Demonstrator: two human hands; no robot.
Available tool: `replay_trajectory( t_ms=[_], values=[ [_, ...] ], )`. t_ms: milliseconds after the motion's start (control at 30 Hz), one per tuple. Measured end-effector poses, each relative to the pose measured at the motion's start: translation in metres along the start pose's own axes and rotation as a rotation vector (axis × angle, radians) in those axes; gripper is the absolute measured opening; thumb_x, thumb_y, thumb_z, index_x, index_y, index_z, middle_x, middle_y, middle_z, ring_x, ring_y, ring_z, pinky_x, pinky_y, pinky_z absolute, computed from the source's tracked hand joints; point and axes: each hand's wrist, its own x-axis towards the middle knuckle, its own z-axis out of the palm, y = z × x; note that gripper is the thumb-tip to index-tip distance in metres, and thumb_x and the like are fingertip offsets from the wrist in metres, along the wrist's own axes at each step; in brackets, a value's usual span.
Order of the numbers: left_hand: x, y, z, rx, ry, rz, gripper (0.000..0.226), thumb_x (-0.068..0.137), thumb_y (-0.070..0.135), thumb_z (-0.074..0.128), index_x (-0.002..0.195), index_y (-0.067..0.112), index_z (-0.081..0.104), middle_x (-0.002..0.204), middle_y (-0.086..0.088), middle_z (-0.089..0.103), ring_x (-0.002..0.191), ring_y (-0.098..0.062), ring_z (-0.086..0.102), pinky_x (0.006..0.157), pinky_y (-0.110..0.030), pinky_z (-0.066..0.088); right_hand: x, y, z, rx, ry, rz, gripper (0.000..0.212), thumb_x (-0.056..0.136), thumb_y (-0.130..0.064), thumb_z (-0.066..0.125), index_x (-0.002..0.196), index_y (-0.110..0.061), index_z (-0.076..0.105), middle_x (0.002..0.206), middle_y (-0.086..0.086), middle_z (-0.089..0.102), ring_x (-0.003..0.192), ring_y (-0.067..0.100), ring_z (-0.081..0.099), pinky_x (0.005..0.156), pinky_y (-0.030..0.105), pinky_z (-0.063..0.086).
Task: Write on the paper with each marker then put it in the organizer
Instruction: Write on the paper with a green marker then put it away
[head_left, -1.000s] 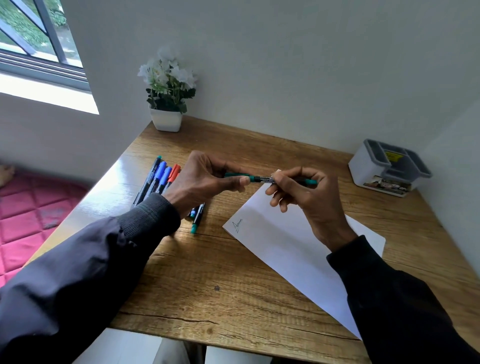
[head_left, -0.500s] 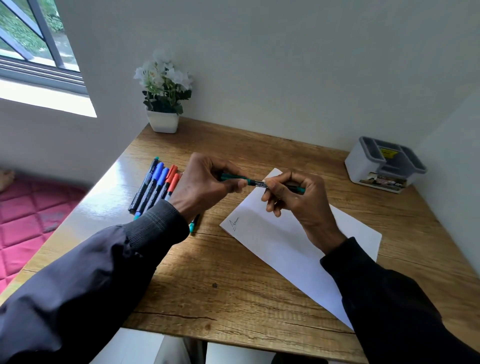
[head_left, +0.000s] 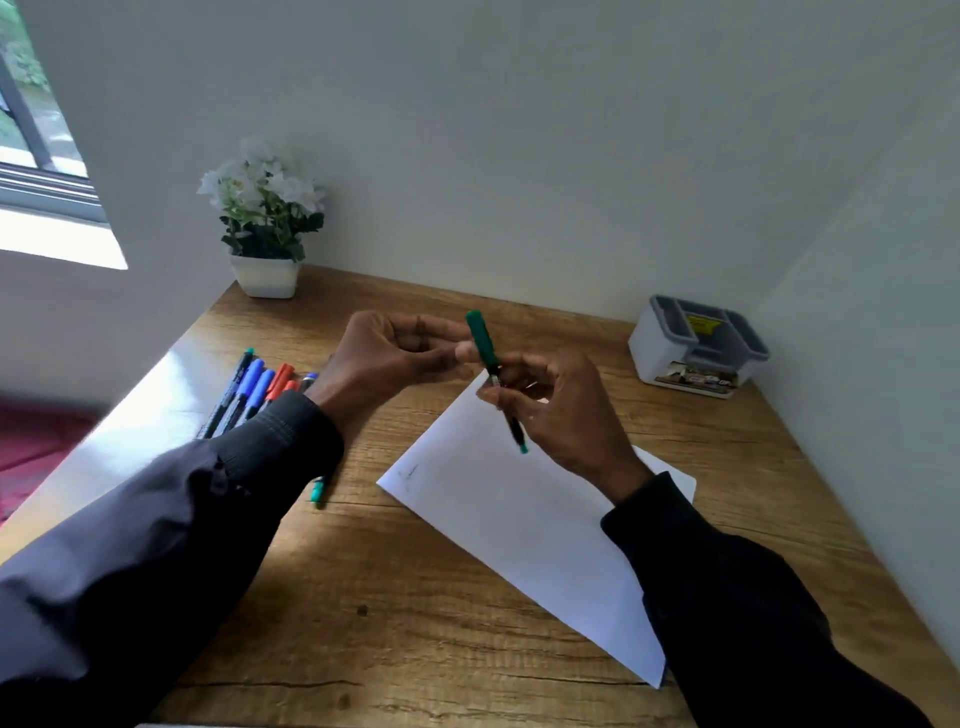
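We see two hands in dark sleeves raised above a wooden desk (head_left: 415, 623), meeting over its middle. The left hand (head_left: 400, 358) comes in from the left with its fingers curled inward; thumb and forefinger close on the green cap end of a green marker (head_left: 483, 343). The right hand (head_left: 566, 415) sits just beside it, palm turned toward the left, pinching the marker's dark barrel between thumb and fingertips while the other fingers fan loosely. The marker is held in the air, tilted – cap up and away from us, its lower green end pointing down over the paper (head_left: 519, 530) without touching it.

The white paper lies at an angle under the right hand, with a faint scribble (head_left: 409, 474) near its left corner; the right forearm crosses its far right end. To the left, a row of markers (head_left: 249, 387) with blue and red caps lies on the desk, partly hidden by the left sleeve – one teal end (head_left: 317, 491) peeks out below the cuff. The grey and white organizer (head_left: 670, 358) stands in the far right corner, well apart from the hands. A white pot of white flowers (head_left: 265, 278) stands at the far left, against the wall.
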Motion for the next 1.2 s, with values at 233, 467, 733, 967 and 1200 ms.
replay_trajectory(
  t_ms=[233, 467, 733, 967, 1200],
  values=[
    [0.025, -0.003, 0.023, 0.037, 0.014, 0.033, 0.027, 0.078, 0.005, 0.08, 0.102, -0.005, 0.073, 0.09, -0.017, 0.078, 0.079, -0.018, 0.075, 0.072, -0.02, 0.059, 0.012, 0.023, -0.057, 0.159, 0.189, 0.03, 0.052, 0.089, -0.003, 0.077, 0.133, -0.017, 0.054, 0.095, 0.009, 0.077, 0.085, 0.022, 0.077, 0.071, 0.031, 0.064],
    [0.04, -0.012, 0.034, 0.124, 0.021, 0.041, 0.022, 0.077, 0.008, 0.081, 0.097, -0.001, 0.076, 0.088, -0.016, 0.078, 0.08, -0.018, 0.076, 0.071, -0.018, 0.058, 0.034, 0.053, -0.111, 0.265, 0.426, 0.075, 0.008, 0.093, -0.008, 0.073, 0.099, -0.006, 0.068, 0.091, 0.011, 0.079, 0.086, 0.024, 0.077, 0.076, 0.035, 0.062],
    [0.046, -0.018, 0.031, 0.219, 0.044, -0.001, 0.023, 0.076, 0.001, 0.082, 0.098, -0.002, 0.076, 0.085, -0.014, 0.078, 0.077, -0.012, 0.075, 0.068, -0.015, 0.056, 0.074, 0.088, -0.179, 0.047, 0.711, 0.158, 0.029, 0.09, -0.008, 0.077, 0.117, -0.005, 0.068, 0.1, 0.01, 0.077, 0.084, 0.016, 0.077, 0.077, 0.031, 0.065],
    [0.048, -0.011, 0.035, 0.227, 0.063, 0.017, 0.022, 0.076, 0.004, 0.082, 0.097, 0.0, 0.076, 0.084, -0.012, 0.078, 0.078, -0.014, 0.076, 0.068, -0.014, 0.056, 0.098, 0.105, -0.191, 0.069, 0.744, 0.193, 0.025, 0.087, -0.006, 0.08, 0.11, 0.002, 0.07, 0.098, 0.014, 0.077, 0.079, 0.019, 0.078, 0.077, 0.039, 0.066],
    [0.057, -0.006, 0.045, 0.209, 0.079, 0.011, 0.019, 0.08, 0.007, 0.08, 0.098, 0.0, 0.076, 0.088, -0.014, 0.078, 0.08, -0.017, 0.075, 0.07, -0.016, 0.057, 0.105, 0.113, -0.186, -0.114, 0.603, 0.234, 0.02, 0.084, -0.005, 0.082, 0.102, -0.001, 0.074, 0.092, 0.01, 0.077, 0.072, 0.007, 0.07, 0.068, 0.014, 0.06]
  ],
)
